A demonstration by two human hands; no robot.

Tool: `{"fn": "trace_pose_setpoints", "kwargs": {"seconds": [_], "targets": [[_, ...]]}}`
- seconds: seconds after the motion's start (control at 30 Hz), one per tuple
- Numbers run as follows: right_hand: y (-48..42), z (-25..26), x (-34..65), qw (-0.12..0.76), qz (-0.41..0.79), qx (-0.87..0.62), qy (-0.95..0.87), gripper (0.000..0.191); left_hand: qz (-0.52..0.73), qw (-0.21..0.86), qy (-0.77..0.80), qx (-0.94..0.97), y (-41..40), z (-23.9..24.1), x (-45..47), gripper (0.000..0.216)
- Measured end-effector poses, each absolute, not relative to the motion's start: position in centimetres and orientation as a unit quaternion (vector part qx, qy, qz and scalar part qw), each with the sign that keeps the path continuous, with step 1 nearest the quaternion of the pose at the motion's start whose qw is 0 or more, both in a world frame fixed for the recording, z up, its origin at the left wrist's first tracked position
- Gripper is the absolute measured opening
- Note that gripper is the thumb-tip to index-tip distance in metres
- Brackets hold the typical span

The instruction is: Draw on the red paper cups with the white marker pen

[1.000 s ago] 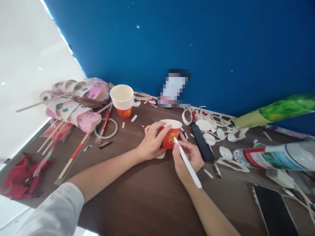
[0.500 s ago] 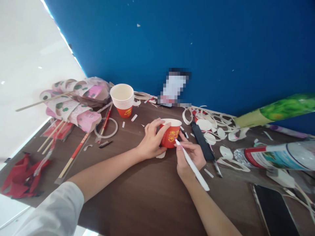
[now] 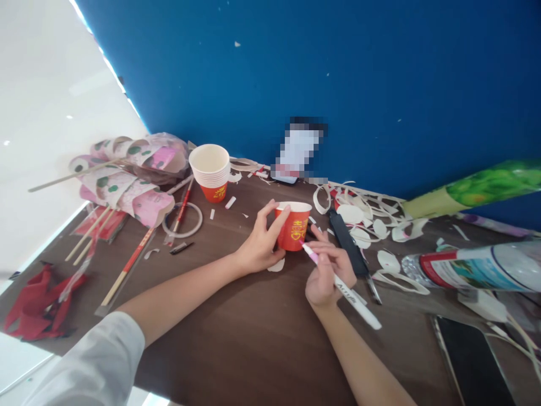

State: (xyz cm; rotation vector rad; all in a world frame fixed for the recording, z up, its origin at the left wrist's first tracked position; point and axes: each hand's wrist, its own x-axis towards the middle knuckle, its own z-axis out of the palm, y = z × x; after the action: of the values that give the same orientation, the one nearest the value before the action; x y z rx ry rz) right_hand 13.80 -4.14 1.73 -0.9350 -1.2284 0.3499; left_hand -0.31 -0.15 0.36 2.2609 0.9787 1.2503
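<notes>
My left hand (image 3: 262, 241) grips a red paper cup (image 3: 292, 228) with a white rim and gold characters, fingers around its left side. In my right hand (image 3: 332, 273) is a white marker pen (image 3: 359, 309) with a pink band near the tip. The tip points at the cup's lower right side; whether it touches I cannot tell. A small white paper piece (image 3: 276, 265) lies on the table just below the cup. Behind, to the left, stands a stack of paper cups (image 3: 210, 172), the lowest showing red with gold print.
Paper scraps (image 3: 353, 217) and a black-handled cutter (image 3: 349, 242) lie right of my hands. Further right are a water bottle (image 3: 469, 268) and a phone (image 3: 473, 361). A propped phone (image 3: 298, 149) leans on the blue wall. Pink paper crafts (image 3: 127, 192) and a tape roll (image 3: 182, 220) lie left.
The marker has turned in my right hand, its rear end swinging right so that its lettering shows. The cup has shifted slightly up and turned a little in my left hand.
</notes>
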Motion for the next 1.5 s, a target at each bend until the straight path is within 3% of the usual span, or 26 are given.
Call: {"fn": "trace_pose_setpoints", "kwargs": {"seconds": [0.13,0.37,0.5,0.93,1.23,1.37,1.5], "targets": [[-4.0,1.5,14.0,0.711,0.108,-0.408,-0.562,0.035,0.467,0.182,0.372,0.782,0.0,0.4,-0.2,0.098],[-4.4,1.9,13.9,0.665,0.105,-0.479,-0.564,0.004,0.462,0.164,0.397,0.776,0.0,0.6,-0.4,0.095],[-4.6,1.8,13.6,0.664,0.143,-0.471,-0.563,0.012,0.455,0.161,0.408,0.775,-0.1,0.8,-0.4,0.096],[-4.8,1.2,13.7,0.634,0.182,-0.49,-0.57,0.005,0.465,0.196,0.415,0.757,0.0,0.4,-0.2,0.104],[-4.5,1.4,13.6,0.641,0.172,-0.499,-0.557,0.008,0.467,0.185,0.442,0.743,0.4,0.0,-0.1,0.095],[-4.5,1.3,13.9,0.591,0.109,-0.48,-0.639,0.022,0.469,0.184,0.442,0.742,0.6,-0.3,-0.1,0.101],[-4.3,1.0,14.2,0.519,0.072,-0.474,-0.708,0.021,0.47,0.194,0.441,0.74,0.6,-0.3,-0.2,0.101]]}}
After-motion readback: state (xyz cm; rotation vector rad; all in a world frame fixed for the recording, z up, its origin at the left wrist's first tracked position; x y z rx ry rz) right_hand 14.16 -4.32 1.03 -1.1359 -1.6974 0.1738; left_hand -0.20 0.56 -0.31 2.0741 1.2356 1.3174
